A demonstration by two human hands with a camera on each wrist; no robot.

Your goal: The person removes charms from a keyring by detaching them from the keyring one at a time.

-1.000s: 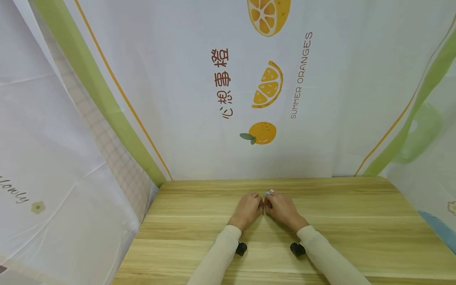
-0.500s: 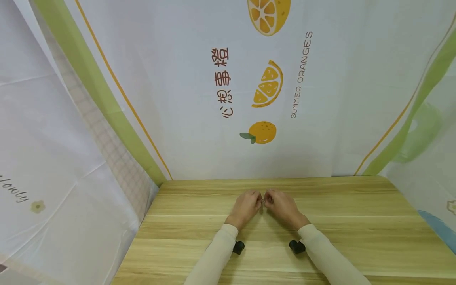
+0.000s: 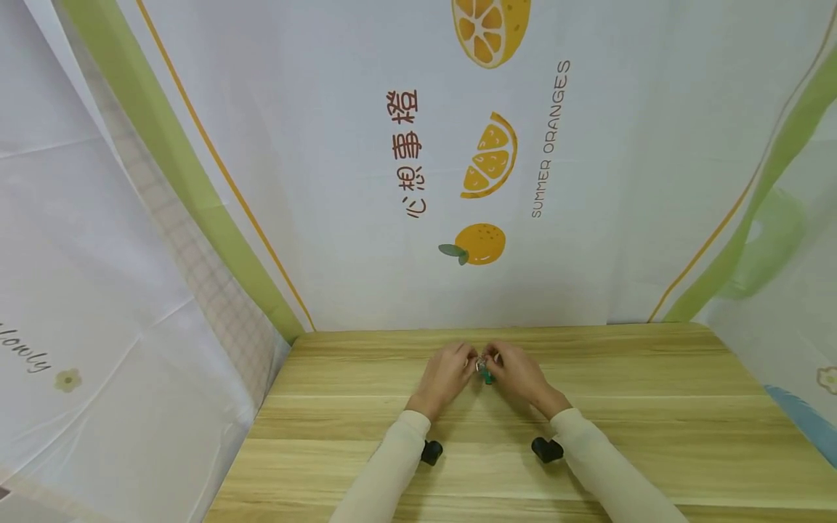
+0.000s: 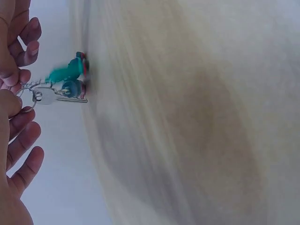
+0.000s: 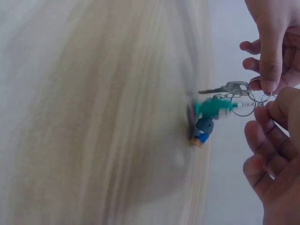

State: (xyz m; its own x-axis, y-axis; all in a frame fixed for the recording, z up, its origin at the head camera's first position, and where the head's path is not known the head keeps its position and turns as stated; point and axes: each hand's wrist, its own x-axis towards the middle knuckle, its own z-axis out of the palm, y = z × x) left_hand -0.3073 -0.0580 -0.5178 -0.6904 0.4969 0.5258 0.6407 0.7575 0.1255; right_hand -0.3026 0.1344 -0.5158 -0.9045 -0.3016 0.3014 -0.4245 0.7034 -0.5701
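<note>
A metal key ring [image 3: 481, 365] hangs between the two hands above the table, in the head view. My left hand [image 3: 446, 374] pinches the ring from the left, its other fingers loosely bent. From the right, my right hand [image 3: 519, 374] pinches the small links at the top of the same bunch. On it dangle a silver key [image 4: 45, 96], a green charm [image 5: 214, 108] blurred by motion, and a small blue-grey figure charm [image 5: 204, 125]. Fingertips cover part of the ring, so exactly which loop each hand holds is hard to tell.
Below lies a wood-grain table [image 3: 366, 450], its far edge just beyond the hands. A white cloth [image 3: 366, 283] printed with oranges hangs behind it, with more cloth at both sides. Black wrist cameras [image 3: 548, 449] sit under the cuffs.
Earlier, small pastel pieces showed beyond the right hand, then went out of sight. Now the ring and green charm show between the hands, which have shifted slightly toward the far edge.
</note>
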